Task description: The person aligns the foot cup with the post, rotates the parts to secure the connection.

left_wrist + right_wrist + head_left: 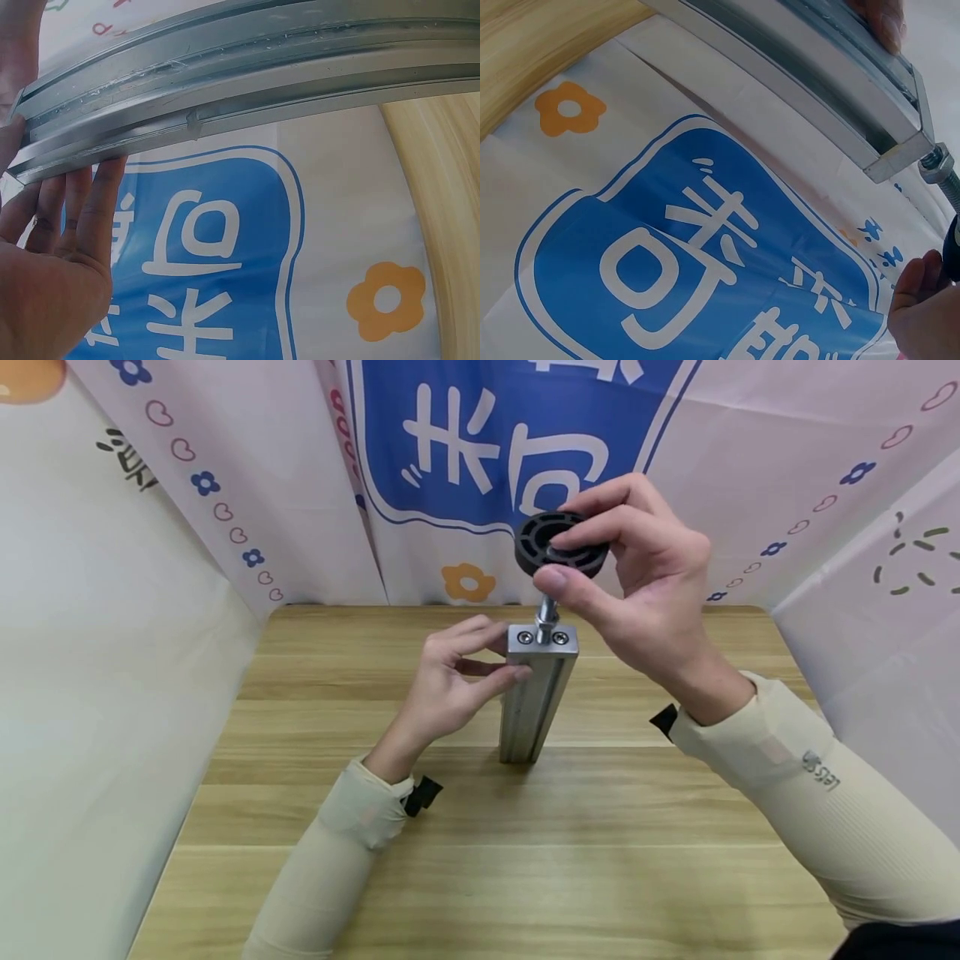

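Black disc [536,545] in right hand [648,572], fingers [611,526] curled.

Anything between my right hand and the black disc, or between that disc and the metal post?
The right hand grips the black disc directly. Between it and the metal post are the threaded stem and, near the post, a nut.

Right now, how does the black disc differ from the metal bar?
The black disc is dark and round; the metal bar is silvery, long and straight-edged. The disc sits above, on a bolt; the bar stands upright below. The right hand holds the disc, the left hand the bar near its top. Both are held.
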Demonstrator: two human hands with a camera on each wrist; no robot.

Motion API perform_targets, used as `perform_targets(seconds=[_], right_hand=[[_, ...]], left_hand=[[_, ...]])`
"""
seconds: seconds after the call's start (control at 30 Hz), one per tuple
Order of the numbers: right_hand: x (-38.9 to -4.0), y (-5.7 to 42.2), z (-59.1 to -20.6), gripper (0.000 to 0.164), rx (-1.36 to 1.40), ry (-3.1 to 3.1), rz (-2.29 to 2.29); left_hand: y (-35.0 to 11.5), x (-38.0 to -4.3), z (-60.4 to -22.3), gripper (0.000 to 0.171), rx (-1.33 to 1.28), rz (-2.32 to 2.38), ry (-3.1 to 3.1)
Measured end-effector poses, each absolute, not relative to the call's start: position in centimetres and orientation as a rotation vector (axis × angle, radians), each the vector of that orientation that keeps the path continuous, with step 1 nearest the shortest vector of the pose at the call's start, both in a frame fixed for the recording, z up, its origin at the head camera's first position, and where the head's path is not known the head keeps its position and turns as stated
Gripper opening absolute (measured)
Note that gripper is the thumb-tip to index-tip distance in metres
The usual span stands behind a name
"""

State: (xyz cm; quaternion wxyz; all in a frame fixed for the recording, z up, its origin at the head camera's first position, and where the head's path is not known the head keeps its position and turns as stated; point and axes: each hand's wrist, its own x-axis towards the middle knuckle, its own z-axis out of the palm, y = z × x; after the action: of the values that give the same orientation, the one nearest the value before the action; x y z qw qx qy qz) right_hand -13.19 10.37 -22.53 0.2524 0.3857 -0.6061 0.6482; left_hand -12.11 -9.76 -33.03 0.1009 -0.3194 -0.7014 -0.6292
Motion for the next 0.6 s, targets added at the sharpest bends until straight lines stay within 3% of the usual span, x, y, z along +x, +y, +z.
perform_targets(seconds=[0.1, 0.2, 0.43, 0.6], right_hand=[[-13.23, 10.45, -22.47, 0.051, 1.064, -1.641, 1.754], [-13.19, 10.6, -22.35, 0.026, 1.098, -1.613, 1.83], [-13.19, 10.74, -22.47, 0.026, 1.137, -1.594, 1.883], [-13.32, 10.5, -22.45, 0.036, 1.131, -1.578, 1.843]], left_hand=[[-9.76, -12.1, -32.99, 0.039, -0.941, -1.863, -2.075], [-9.76, -12.11, -32.99, 0.038, -0.943, -1.874, -2.072], [-9.76, -12.17, -33.0, 0.037, -0.949, -1.875, -2.064], [-9.78, -12.17, -33.04, 0.037, -0.953, -1.876, -2.06]])
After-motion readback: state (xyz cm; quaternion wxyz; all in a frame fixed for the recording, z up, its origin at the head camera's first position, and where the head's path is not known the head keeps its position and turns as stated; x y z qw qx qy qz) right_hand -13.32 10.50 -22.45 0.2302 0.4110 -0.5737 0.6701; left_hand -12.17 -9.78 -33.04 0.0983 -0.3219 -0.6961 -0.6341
